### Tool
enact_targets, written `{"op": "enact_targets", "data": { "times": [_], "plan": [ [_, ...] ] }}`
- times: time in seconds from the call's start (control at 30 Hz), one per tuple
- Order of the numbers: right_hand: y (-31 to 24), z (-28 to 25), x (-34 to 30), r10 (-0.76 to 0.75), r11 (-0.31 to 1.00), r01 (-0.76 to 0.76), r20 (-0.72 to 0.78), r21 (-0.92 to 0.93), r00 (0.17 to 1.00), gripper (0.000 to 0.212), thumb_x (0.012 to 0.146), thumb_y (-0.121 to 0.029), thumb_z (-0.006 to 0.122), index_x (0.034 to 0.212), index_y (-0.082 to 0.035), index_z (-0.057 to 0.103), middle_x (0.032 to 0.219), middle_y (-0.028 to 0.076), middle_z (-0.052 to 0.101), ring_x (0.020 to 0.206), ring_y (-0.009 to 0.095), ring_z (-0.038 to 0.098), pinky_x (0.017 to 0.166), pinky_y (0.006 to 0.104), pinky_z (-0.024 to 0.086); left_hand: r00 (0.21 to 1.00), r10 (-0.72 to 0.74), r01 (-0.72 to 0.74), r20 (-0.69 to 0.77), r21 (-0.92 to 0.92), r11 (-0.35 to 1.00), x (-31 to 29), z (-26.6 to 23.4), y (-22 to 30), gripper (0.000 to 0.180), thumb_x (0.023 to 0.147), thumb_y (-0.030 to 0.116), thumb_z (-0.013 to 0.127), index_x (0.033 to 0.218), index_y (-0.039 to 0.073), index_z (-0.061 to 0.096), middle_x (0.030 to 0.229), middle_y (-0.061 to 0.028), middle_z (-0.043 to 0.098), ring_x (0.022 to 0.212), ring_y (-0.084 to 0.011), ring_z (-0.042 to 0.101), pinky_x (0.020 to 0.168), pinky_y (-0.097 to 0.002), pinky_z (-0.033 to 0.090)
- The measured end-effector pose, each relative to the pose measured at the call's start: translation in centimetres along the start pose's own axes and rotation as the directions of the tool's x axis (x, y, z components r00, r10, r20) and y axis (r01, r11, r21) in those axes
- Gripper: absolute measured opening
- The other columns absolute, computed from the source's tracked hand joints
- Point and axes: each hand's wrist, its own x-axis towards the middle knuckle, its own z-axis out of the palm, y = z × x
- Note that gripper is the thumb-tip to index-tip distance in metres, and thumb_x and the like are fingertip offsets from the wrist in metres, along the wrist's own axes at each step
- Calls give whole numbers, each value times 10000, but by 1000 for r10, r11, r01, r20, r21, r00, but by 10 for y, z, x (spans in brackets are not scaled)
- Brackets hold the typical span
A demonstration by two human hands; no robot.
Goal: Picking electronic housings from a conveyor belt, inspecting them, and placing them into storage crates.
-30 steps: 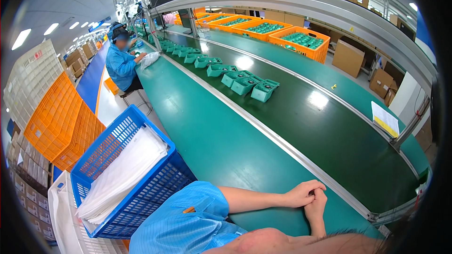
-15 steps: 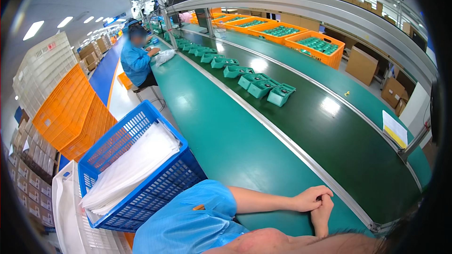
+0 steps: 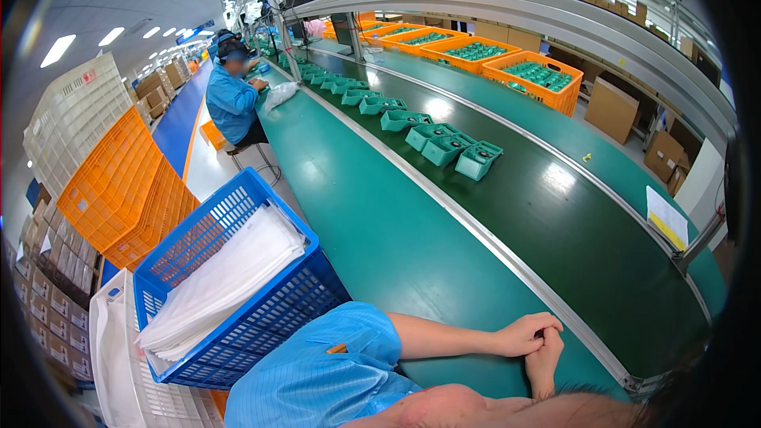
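Note:
My left hand point(image 3: 519, 336) rests above the green worktop near the belt's metal rail, its fingers curled in against my right hand. Just below it, my right hand point(image 3: 544, 361) is bent upward at the wrist, its fingers closed and meeting the left ones. The two hands touch each other. A small dark patch shows between them, and whether anything is held there is hidden. Beyond the rail, a row of green trays point(image 3: 479, 160) with dark round parts inside stands on the dark green belt point(image 3: 523, 214), out of reach of both hands.
To my left stands a blue crate point(image 3: 238, 341) with stacked white sheets point(image 3: 230, 277). Orange crates point(image 3: 131, 190) are piled behind it. A seated person point(image 3: 230, 103) in blue works farther along, near a clear bag point(image 3: 280, 95). Orange bins point(image 3: 567, 99) of green parts line the far side.
The view has shifted very slightly. My hands keep the same pose, and the seated person's head has moved a little.

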Motion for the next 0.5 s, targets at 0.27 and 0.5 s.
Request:
{"op": "enact_targets", "data": {
  "times": [0.27,0.5],
  "plan": [
    [0,-2,-4,13,1000,-14,4,4,1000,135,776,-20,629,891,19,571,817,130,609,742,249,589,650,335,465,1000,-10,10,-2,-8,1000,-3,3,4,358,786,-20,509,1139,15,559,1098,-131,580,1023,-273,572,882,-346,465],
    [0,-3,-3,19,1000,-19,8,9,1000,133,774,-12,622,895,18,575,840,137,614,757,246,597,663,326,470,1000,-29,30,8,-31,999,-2,2,5,359,786,-20,511,1140,11,561,1104,-130,583,1030,-268,573,888,-347,465]
  ]
}}
